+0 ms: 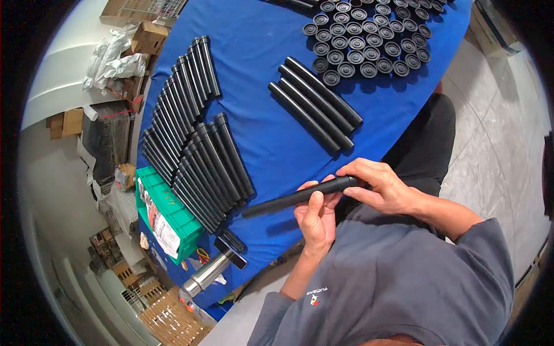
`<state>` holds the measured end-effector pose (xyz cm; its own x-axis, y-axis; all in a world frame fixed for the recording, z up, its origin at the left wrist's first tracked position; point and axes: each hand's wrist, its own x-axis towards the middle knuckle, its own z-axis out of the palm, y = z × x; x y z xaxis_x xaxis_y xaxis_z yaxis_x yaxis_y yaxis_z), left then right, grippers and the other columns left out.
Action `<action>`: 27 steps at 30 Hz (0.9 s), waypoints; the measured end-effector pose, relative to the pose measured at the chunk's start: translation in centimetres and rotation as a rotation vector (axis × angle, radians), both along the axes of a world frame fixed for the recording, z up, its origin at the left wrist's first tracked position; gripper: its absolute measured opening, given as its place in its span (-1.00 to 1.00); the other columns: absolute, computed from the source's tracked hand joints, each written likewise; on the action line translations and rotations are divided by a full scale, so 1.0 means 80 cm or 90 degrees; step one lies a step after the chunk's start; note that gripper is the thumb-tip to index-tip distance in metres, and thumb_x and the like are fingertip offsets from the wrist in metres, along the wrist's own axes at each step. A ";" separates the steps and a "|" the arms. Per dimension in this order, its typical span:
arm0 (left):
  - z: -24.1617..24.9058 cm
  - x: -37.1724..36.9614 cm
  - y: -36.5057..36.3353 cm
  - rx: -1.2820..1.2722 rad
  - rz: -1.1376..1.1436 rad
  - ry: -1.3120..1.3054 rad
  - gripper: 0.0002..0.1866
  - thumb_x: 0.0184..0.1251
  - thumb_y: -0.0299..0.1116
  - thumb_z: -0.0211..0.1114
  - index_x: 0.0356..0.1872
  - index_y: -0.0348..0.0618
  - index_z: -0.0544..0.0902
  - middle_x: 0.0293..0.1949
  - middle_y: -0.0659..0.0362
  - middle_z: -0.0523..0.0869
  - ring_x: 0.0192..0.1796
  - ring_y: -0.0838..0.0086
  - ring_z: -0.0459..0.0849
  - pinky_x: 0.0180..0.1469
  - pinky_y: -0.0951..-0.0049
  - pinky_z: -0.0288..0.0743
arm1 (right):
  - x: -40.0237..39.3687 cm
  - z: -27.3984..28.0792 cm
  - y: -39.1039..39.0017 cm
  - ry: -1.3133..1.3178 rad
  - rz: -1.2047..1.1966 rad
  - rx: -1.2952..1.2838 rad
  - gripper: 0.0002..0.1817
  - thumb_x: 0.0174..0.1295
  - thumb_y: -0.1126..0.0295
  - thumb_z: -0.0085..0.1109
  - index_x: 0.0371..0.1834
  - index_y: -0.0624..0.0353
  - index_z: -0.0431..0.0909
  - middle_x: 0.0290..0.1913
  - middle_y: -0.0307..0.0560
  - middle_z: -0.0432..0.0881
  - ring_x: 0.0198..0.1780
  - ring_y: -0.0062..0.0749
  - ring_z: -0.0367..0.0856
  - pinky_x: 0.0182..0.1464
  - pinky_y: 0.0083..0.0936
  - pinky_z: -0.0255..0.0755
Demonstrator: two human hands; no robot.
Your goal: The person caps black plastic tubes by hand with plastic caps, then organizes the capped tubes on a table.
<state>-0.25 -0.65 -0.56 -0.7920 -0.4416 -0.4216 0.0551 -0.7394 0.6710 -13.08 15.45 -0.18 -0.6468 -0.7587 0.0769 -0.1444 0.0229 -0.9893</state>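
A black tube (pixel 288 198) is held slantwise above the front edge of the blue-covered table. Around its middle, my left hand (pixel 316 222) is closed, with the thumb on the near side. The fingers of my right hand (pixel 378 185) grip the tube's right end, where a wider black cap (pixel 346 182) seems to sit; the fingers partly hide it. Beyond my hands, several loose black tubes (pixel 311 106) lie side by side on the cloth. Further back stand many round black caps (pixel 369 40) with ringed tops.
Rows of black tubes with wider ends (pixel 213 167) cover the table's left part. By them are a green crate (pixel 167 213), a steel cylinder (pixel 205 275) and a phone-like dark slab (pixel 231 254). Shelves and cardboard boxes (pixel 149 38) stand left of the blue cloth (pixel 248 63).
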 end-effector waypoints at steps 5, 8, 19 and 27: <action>-0.015 0.001 -0.009 -0.039 -0.042 0.050 -0.63 0.49 -0.43 0.38 0.24 -0.22 0.56 0.20 -0.20 0.72 0.24 0.08 0.75 0.29 0.03 0.72 | -0.010 0.007 -0.009 0.057 -0.001 -0.021 -0.58 0.30 0.32 0.43 0.15 0.29 0.60 -0.07 0.09 0.68 -0.07 -0.01 0.70 -0.01 -0.20 0.58; -0.020 0.001 -0.006 -0.118 -0.066 0.054 -0.56 0.49 -0.35 0.41 0.30 -0.21 0.54 0.26 -0.18 0.68 0.28 0.04 0.72 0.28 0.00 0.71 | -0.011 0.001 -0.006 0.021 0.003 -0.016 -0.58 0.21 0.38 0.52 0.10 0.27 0.63 -0.13 -0.01 0.72 -0.07 -0.16 0.72 -0.02 -0.32 0.56; -0.012 0.010 -0.029 0.032 0.038 0.075 -0.66 0.49 -0.49 0.36 0.22 -0.17 0.58 0.19 -0.18 0.73 0.31 -0.11 0.68 0.30 -0.12 0.71 | -0.007 -0.008 0.003 -0.259 -0.012 0.018 -0.71 0.31 0.45 0.48 0.02 0.26 0.63 -0.33 -0.21 0.70 -0.36 -0.60 0.72 -0.32 -0.57 0.59; -0.012 0.012 -0.027 0.079 0.035 0.032 -0.72 0.55 -0.47 0.29 0.20 -0.18 0.59 0.19 -0.17 0.73 0.29 -0.09 0.69 0.25 -0.02 0.76 | -0.018 0.001 0.010 -0.180 0.038 0.062 -0.66 0.28 0.37 0.48 0.03 0.26 0.62 -0.37 -0.09 0.68 -0.40 -0.45 0.74 -0.36 -0.44 0.57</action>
